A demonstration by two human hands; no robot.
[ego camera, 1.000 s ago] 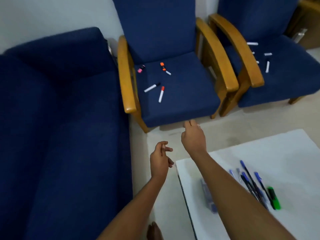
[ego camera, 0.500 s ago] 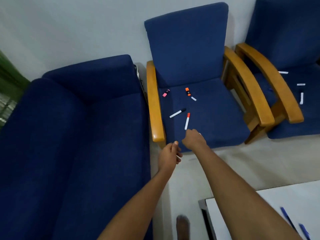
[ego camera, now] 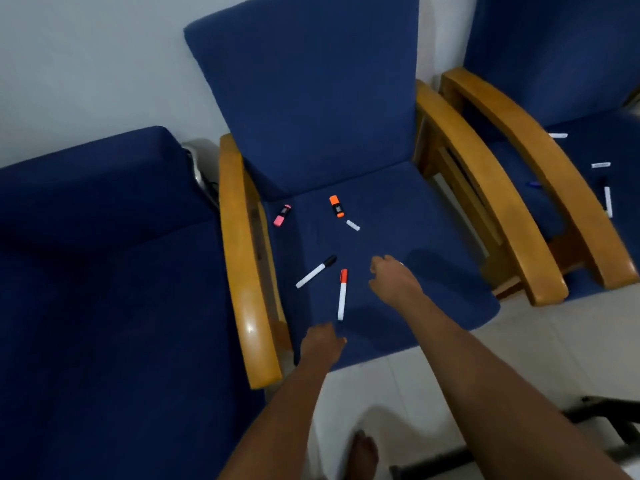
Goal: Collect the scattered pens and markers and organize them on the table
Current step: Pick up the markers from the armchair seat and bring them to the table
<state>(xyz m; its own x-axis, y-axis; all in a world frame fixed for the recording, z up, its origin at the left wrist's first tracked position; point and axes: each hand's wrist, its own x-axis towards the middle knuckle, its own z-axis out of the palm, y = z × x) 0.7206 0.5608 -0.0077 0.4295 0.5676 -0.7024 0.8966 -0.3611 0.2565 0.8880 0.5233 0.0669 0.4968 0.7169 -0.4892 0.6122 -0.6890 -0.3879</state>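
Observation:
On the seat of the middle blue armchair (ego camera: 398, 209) lie a white marker with a black cap (ego camera: 316, 271), a white marker with a red cap (ego camera: 342, 294), an orange highlighter (ego camera: 336, 206), a pink highlighter (ego camera: 282, 215) and a short white piece (ego camera: 353, 225). My right hand (ego camera: 391, 275) hovers over the seat just right of the red-capped marker, fingers loosely curled, holding nothing. My left hand (ego camera: 322, 341) is at the seat's front edge, just below that marker's tail, also holding nothing.
The right armchair (ego camera: 588, 140) holds three white markers (ego camera: 607, 201) and a blue pen (ego camera: 533, 184). Wooden armrests (ego camera: 247, 271) flank the middle seat. A blue sofa (ego camera: 104, 289) fills the left. A dark frame (ego camera: 606, 410) crosses the tiled floor at bottom right, near my bare foot (ego camera: 362, 455).
I have moved from the table toward the middle armchair; the table with its pens has left the view. Both hands have reached forward over the seat, next to the red-capped marker.

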